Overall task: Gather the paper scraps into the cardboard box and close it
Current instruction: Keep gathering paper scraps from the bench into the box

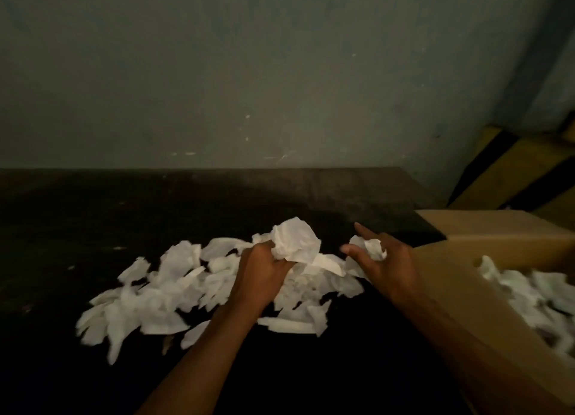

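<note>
- Cardboard box [451, 293] sits at the right edge of view, top open, one flap [497, 228] folded out flat on its far side.
- Inside the box: a layer of white scraps [529, 296], blurry, count unclear.
- Dark desk [124, 215] extends left of the box. The box seems to rest on or against its right end; its base is out of view.
- Main scrap pile [161, 293] lies on the desk well left of the box: loose white torn pieces, overlapping, spread in a wide band reaching toward the box side.
- Left hand [264, 271] is over the box-side end of the pile, farther from the box than the other hand.
- Left fingers [267, 248] are curled tight around a big crumpled paper wad [297, 240], which sticks up above the fist, raised off the pile.
- Right hand [384, 267] is just left of the box wall, close to it, not clearly touching.
- Right hand holds a small scrap [373, 248], crumpled, tucked in the bent middle fingers; index finger [362, 230] points out straight and the thumb is spread apart from it.
- Both forearms come in from the bottom of view, the right one running alongside the near box wall.
- Grey-green wall [249, 72] stands behind the desk and the box.
- Yellow and black striped surface [522, 172] is behind the box, at the far right; what it is, cannot tell.
- Light is dim and the scrap edges near the left end of the pile are blurred.
</note>
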